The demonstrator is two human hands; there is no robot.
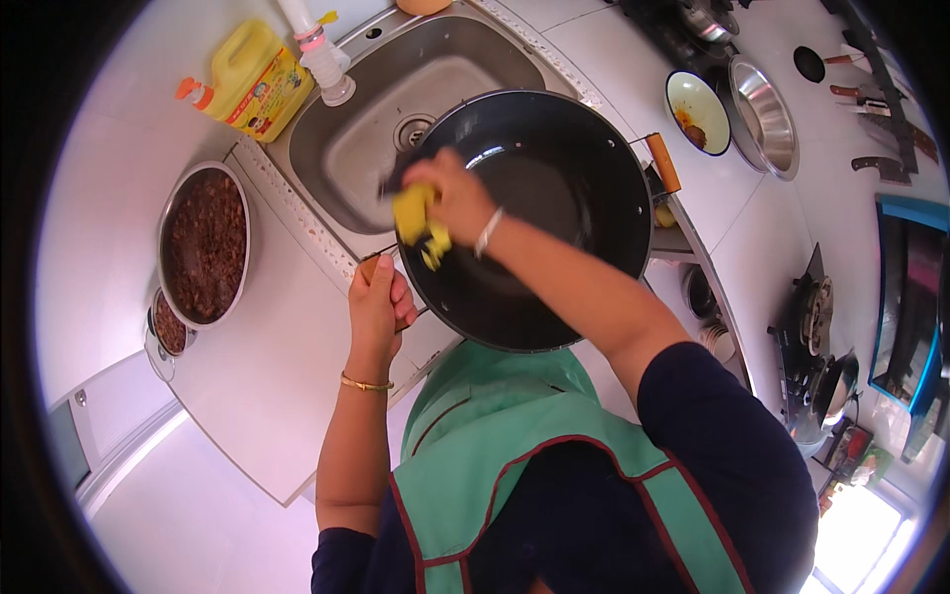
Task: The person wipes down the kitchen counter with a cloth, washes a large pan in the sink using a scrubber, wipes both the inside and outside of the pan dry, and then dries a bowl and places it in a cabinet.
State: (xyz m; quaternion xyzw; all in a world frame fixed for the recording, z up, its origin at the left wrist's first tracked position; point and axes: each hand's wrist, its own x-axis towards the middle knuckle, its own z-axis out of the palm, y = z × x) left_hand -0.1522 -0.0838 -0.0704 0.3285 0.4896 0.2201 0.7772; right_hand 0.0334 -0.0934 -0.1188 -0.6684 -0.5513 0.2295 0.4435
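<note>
A large black wok (534, 200) is tilted over the near edge of the stainless steel sink (341, 160). My left hand (384, 301) grips one of its wooden handles (369, 269). The opposite wooden handle (663, 163) points to the right, untouched. My right hand (456, 197) is blurred at the wok's left inner wall and holds a yellow cloth (415, 215). Some dark material shows beside the cloth; blur hides what it is. Part of the sink and its drain (413, 132) shows past the wok's rim.
A flexible faucet (326, 67) hangs over the sink beside a yellow detergent jug (256, 82). A basin of dark brown food (206, 245) stands on the left counter. To the right are an enamel bowl (698, 111), a steel basin (764, 115), wall-hung knives (883, 126) and a gas stove (805, 334).
</note>
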